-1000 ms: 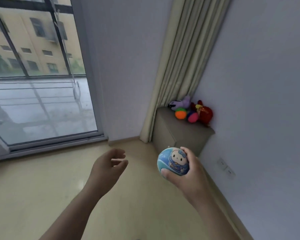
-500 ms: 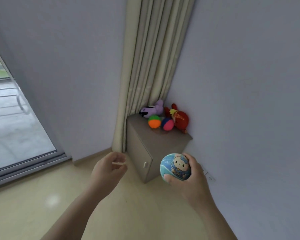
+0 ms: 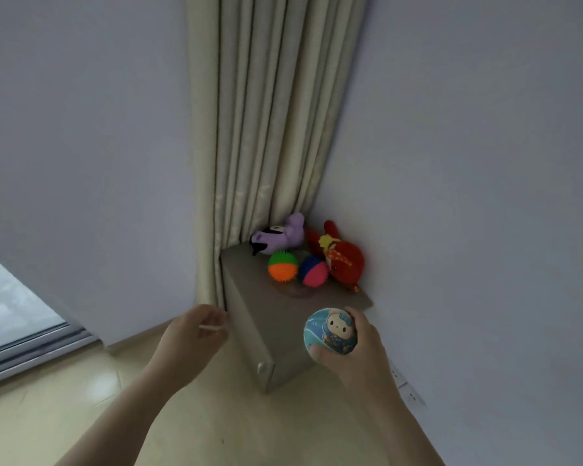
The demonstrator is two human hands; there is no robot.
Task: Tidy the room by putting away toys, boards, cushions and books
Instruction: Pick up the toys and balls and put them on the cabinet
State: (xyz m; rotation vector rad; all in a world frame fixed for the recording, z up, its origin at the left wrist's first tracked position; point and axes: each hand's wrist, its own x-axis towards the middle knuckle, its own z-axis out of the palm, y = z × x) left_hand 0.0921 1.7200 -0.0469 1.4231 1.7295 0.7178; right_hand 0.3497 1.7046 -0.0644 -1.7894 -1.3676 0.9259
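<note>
My right hand [image 3: 357, 356] grips a blue ball [image 3: 330, 331] printed with a cartoon character, held just in front of a low grey cabinet [image 3: 249, 327] in the room's corner. On the cabinet top lie a purple plush toy [image 3: 280, 235], a red plush toy [image 3: 344, 258], a green-and-orange spiky ball [image 3: 282, 265] and a blue-and-pink spiky ball [image 3: 313, 273]. My left hand [image 3: 192, 341] hovers left of the cabinet with loosely curled fingers and holds nothing.
A beige curtain [image 3: 266, 129] hangs in the corner behind the cabinet. Grey walls meet there. A glass sliding door [image 3: 11, 304] with its track is at the lower left. Wall sockets [image 3: 408, 388] sit low on the right wall. The floor is pale and glossy.
The view has swung right and closer to the corner cabinet. The window has slid almost out of sight. Both hands keep their pose, the right still holding the ball.
</note>
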